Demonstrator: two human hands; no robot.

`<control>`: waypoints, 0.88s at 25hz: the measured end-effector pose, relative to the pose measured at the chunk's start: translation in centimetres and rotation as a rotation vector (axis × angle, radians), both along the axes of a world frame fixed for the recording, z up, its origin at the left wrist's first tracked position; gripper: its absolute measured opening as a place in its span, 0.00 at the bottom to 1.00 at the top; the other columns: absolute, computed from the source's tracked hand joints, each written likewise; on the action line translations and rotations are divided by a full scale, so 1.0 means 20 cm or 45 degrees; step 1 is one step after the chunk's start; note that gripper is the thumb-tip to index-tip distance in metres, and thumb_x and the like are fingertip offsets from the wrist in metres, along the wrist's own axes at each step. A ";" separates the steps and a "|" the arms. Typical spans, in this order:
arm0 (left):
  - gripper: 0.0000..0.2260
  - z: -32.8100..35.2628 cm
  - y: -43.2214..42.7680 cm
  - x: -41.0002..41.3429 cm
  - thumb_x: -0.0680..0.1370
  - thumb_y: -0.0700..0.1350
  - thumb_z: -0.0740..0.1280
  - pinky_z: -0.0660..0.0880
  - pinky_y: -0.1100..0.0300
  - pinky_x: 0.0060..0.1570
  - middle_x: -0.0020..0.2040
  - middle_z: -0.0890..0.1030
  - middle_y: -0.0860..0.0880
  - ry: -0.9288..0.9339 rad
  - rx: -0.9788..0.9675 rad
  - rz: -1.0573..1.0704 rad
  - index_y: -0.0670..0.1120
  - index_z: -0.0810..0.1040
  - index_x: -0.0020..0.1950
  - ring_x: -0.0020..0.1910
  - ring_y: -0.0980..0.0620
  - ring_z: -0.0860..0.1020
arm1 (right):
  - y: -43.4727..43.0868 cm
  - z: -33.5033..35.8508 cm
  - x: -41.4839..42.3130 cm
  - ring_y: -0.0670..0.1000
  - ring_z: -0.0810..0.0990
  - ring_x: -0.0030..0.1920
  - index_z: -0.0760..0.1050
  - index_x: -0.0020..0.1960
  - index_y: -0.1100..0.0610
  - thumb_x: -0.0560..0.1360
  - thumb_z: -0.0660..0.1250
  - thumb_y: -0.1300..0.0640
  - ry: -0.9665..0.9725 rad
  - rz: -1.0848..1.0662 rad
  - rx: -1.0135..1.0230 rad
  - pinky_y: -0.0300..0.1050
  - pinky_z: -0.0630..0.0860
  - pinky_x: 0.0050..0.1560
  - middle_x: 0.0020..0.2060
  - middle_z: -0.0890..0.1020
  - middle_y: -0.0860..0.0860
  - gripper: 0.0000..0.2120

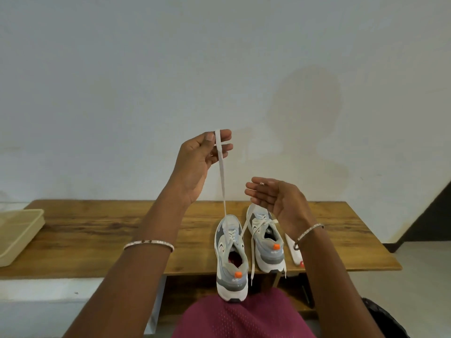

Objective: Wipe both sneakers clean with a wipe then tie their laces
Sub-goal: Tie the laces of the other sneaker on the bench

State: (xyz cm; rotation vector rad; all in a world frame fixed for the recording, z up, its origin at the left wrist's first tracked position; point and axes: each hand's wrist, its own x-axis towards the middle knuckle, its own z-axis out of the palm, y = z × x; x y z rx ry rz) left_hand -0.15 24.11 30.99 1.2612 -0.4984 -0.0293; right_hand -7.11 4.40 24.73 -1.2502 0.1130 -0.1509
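Left hand [202, 154] pinches lace end [222, 176] taut above grey sneaker [230, 254]; right hand [275, 198], lower, pinches other end [246, 222], apparently evening lengths before tying.

Looks like a plain room in a home. Told by a bare, whitish painted wall [219, 57] with faint stains, and by a low wood-grain counter [97, 230] set against it. Carrying 2 sneakers [231, 252], with a cream plastic tray [17, 235] at the left end. Pale floor [419, 276] at right, below a dark opening [436, 211].
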 end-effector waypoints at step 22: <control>0.11 -0.56 -0.16 -0.25 0.78 0.37 0.66 0.63 0.63 0.31 0.52 0.86 0.45 0.486 0.021 -0.064 0.48 0.85 0.55 0.35 0.56 0.68 | 0.20 -0.32 -0.03 0.52 0.84 0.42 0.82 0.50 0.63 0.76 0.71 0.57 0.037 -0.421 -0.081 0.41 0.79 0.39 0.41 0.86 0.58 0.09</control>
